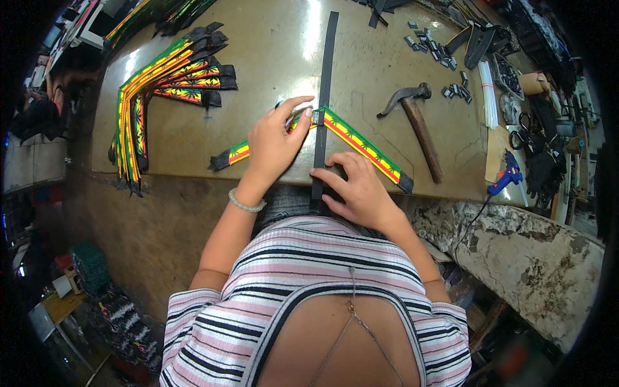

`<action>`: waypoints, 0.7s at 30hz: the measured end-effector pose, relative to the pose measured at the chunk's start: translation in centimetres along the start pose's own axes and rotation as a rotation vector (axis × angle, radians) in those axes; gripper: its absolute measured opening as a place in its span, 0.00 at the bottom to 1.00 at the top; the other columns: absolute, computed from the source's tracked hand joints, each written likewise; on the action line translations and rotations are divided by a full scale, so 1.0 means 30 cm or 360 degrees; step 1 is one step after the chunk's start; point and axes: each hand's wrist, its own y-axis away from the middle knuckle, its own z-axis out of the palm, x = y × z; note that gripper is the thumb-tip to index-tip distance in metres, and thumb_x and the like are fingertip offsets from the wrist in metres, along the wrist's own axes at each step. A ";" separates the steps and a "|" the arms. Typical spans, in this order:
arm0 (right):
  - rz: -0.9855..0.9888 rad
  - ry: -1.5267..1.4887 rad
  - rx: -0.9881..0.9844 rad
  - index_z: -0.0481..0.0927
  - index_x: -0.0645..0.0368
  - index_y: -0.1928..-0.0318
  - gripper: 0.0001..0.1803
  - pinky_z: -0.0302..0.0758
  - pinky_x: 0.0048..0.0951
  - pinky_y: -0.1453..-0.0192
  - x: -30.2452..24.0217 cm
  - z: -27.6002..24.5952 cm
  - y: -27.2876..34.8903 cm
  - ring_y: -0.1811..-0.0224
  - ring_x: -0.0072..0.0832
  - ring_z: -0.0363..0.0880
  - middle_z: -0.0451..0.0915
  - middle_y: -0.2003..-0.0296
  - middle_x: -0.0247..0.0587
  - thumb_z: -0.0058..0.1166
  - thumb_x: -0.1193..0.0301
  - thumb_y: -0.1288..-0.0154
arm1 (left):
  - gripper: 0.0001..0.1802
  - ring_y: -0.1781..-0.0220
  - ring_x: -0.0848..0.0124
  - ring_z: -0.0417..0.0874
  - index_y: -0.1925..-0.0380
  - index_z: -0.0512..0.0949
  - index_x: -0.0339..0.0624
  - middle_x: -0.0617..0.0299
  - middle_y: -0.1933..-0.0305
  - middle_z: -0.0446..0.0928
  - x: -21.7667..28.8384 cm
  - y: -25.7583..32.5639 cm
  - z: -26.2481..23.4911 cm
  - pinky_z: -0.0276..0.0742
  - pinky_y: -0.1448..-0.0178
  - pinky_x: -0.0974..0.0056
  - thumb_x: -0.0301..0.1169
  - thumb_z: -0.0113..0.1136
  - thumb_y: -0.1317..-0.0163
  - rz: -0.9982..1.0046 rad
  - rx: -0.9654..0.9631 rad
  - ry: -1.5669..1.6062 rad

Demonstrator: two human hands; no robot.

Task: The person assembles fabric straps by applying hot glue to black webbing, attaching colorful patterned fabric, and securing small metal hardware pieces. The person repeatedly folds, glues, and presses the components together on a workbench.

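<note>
1. the left hand pinches the striped strap near its small metal buckle, fingers curled over the strap's bend; the strap's short end runs out below and to the left of that hand.
2. the right hand lies with fingers spread flat, pressing the black band down at the near edge of the tabletop; the strap's long end passes just beyond its fingertips.
3. risk: the buckle sits right where strap and band cross, just right of the left fingertips. if the pinch loosens, the buckle could slide along the strap and the crossing would go crooked.
4. risk: the band hangs over the edge under the right hand; lifting that hand may let it slip off toward the lap.
5. the hammer lies well to the right of the right hand, head away; a sweeping elbow could knock it.
6. finished straps lie far left of the left hand, apart from the work.
</note>
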 end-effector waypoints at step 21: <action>0.0718 -0.0875 0.0039 0.80 0.67 0.58 0.04 0.79 0.20 0.72 0.207 -0.064 -0.321 0.75 0.19 0.82 0.79 0.64 0.37 0.58 0.82 0.33 | 0.12 0.69 0.56 0.84 0.57 0.87 0.59 0.55 0.72 0.79 -0.032 -0.003 -0.009 0.79 0.66 0.53 0.43 0.64 0.40 0.0195 -0.0140 -0.0138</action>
